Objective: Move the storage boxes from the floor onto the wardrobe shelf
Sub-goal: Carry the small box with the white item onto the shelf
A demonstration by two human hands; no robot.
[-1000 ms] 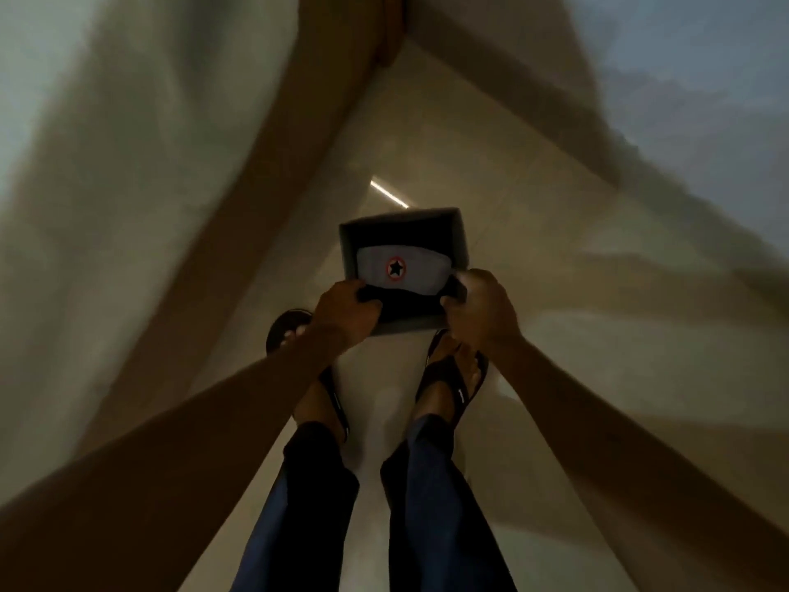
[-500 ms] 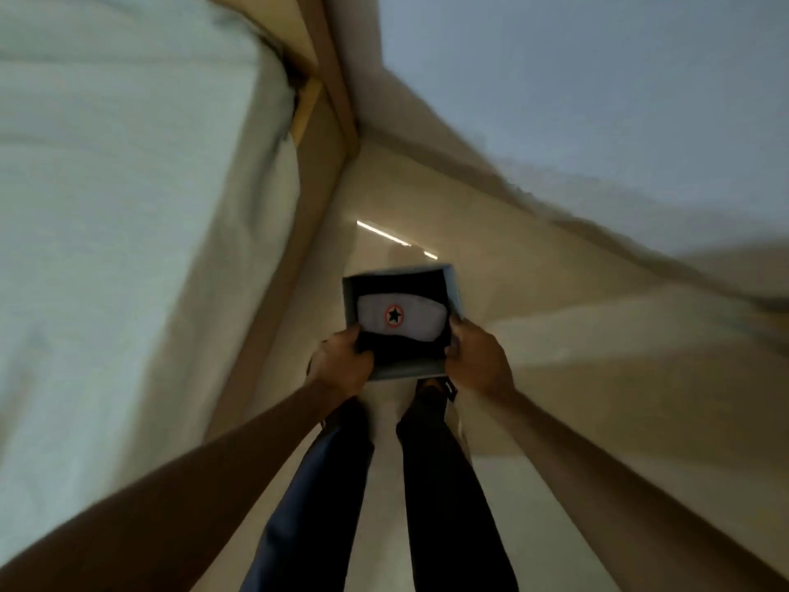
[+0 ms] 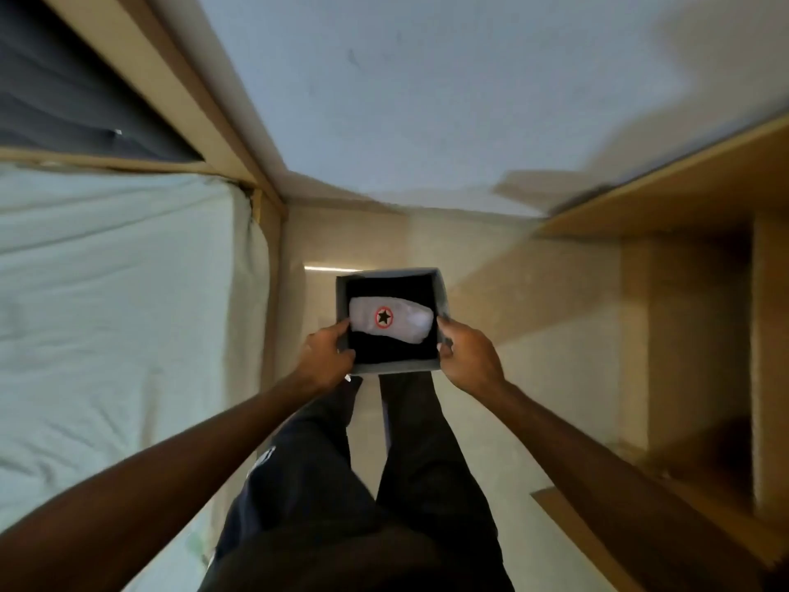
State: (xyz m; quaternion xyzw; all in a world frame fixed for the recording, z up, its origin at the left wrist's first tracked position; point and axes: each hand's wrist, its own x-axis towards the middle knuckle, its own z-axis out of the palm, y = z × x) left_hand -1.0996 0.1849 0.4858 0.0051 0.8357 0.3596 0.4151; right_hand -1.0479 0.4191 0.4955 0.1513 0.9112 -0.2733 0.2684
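Observation:
A small grey open-topped storage box [image 3: 396, 368] is held in the air in front of my legs. Inside it lies a white piece of cloth with a red-ringed black star [image 3: 389, 319] on dark contents. My left hand [image 3: 325, 355] grips the box's left rim and my right hand [image 3: 467, 355] grips its right rim. The wooden wardrobe [image 3: 691, 348] stands open on the right, its shelf board [image 3: 666, 198] running above a dark compartment. The box is left of the wardrobe, apart from it.
A bed with a pale green sheet [image 3: 115, 314] and wooden frame [image 3: 269, 232] fills the left side. A narrow strip of pale floor [image 3: 529, 420] runs between bed and wardrobe. A grey-blue wall [image 3: 405, 87] closes the far end.
The box has risen from near the floor to a higher position in both hands. My view has lifted, so my feet are hidden and the wardrobe has come into sight on the right.

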